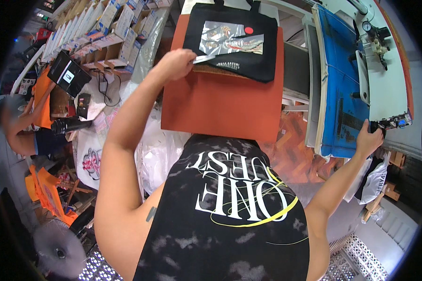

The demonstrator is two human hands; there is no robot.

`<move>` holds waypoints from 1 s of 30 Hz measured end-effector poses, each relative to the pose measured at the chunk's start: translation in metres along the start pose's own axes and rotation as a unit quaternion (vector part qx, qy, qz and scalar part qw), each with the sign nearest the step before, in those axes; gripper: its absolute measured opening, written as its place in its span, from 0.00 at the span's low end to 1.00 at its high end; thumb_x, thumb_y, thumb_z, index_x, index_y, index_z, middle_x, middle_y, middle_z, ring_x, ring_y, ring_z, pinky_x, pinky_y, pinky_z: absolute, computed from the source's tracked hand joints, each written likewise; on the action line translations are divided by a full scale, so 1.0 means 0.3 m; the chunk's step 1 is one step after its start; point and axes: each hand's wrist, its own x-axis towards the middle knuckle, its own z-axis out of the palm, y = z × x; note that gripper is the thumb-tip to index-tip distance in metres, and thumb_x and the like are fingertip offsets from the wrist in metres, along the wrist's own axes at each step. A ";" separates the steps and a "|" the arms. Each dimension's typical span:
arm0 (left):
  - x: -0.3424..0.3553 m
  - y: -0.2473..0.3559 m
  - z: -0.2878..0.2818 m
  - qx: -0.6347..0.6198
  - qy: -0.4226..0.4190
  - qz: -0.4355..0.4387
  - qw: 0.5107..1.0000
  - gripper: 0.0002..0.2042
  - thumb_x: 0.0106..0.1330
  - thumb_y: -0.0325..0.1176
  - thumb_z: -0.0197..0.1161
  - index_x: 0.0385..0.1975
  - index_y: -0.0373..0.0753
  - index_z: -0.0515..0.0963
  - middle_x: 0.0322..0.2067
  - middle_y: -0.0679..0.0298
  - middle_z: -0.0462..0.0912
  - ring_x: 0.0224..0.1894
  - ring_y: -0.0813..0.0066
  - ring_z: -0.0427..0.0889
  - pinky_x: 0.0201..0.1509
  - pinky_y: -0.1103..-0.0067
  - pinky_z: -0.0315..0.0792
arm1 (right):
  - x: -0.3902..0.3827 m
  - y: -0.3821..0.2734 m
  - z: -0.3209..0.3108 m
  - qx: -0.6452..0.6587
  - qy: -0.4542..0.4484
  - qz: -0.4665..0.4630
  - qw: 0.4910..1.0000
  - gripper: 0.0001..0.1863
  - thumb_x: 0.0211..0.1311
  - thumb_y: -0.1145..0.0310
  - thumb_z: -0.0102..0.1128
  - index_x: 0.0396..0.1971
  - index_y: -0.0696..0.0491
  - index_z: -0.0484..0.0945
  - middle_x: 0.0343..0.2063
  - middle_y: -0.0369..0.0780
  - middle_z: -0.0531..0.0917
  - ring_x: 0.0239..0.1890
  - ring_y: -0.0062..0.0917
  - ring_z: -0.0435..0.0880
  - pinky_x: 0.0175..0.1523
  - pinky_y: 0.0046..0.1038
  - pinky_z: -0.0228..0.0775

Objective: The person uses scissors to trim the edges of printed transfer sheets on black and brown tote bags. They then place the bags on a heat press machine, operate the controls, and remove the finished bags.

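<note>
A black tote bag (267, 65) lies on an orange-red board (220, 107). Shiny transfer film (232, 44) with a metallic design covers part of the bag's front, beside a small red dot. My left hand (178, 64) is closed on the film's pale lower-left edge, slightly above the bag. My right hand (368, 139) grips a black handle (380, 129) at the near end of the white press machine (388, 84) on the right, close to a small mechanism fitted there.
A blue padded press platen (340, 136) stands at right, with a pressure gauge (368, 28) above. At left are stacked boxes (117, 33), a cluttered bench, another person (18, 136) working at an orange board, an orange chair (56, 196) and a fan (60, 248).
</note>
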 end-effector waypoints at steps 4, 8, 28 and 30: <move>0.025 0.017 -0.014 0.029 -0.026 0.023 0.999 0.11 0.63 0.34 0.64 0.40 0.35 0.81 0.41 0.54 0.82 0.45 0.49 0.82 0.48 0.61 0.76 | -0.025 0.004 0.008 -0.008 0.052 -0.013 0.999 0.30 0.56 0.52 0.71 0.47 0.63 0.77 0.46 0.55 0.80 0.54 0.50 0.75 0.65 0.47 0.61; -0.038 0.070 0.017 0.069 0.029 0.017 0.997 0.14 0.59 0.33 0.67 0.44 0.39 0.78 0.40 0.60 0.80 0.40 0.54 0.85 0.43 0.64 0.79 | -0.032 -0.004 0.009 0.012 0.053 -0.025 0.998 0.30 0.56 0.53 0.71 0.48 0.64 0.76 0.46 0.55 0.79 0.55 0.51 0.74 0.66 0.47 0.60; -0.096 0.110 0.134 0.126 0.199 0.035 0.971 0.09 0.60 0.30 0.63 0.40 0.40 0.76 0.34 0.61 0.77 0.28 0.59 0.83 0.33 0.68 0.78 | -0.013 -0.044 -0.047 0.035 0.011 0.014 0.999 0.26 0.55 0.58 0.70 0.44 0.64 0.76 0.44 0.53 0.80 0.55 0.50 0.74 0.67 0.46 0.59; -0.087 0.090 0.167 0.135 0.205 0.034 0.969 0.09 0.60 0.29 0.63 0.40 0.40 0.76 0.33 0.61 0.77 0.28 0.60 0.83 0.33 0.68 0.78 | -0.005 -0.049 -0.048 0.040 0.014 0.020 0.999 0.26 0.55 0.58 0.70 0.45 0.64 0.76 0.44 0.53 0.80 0.55 0.50 0.74 0.66 0.46 0.60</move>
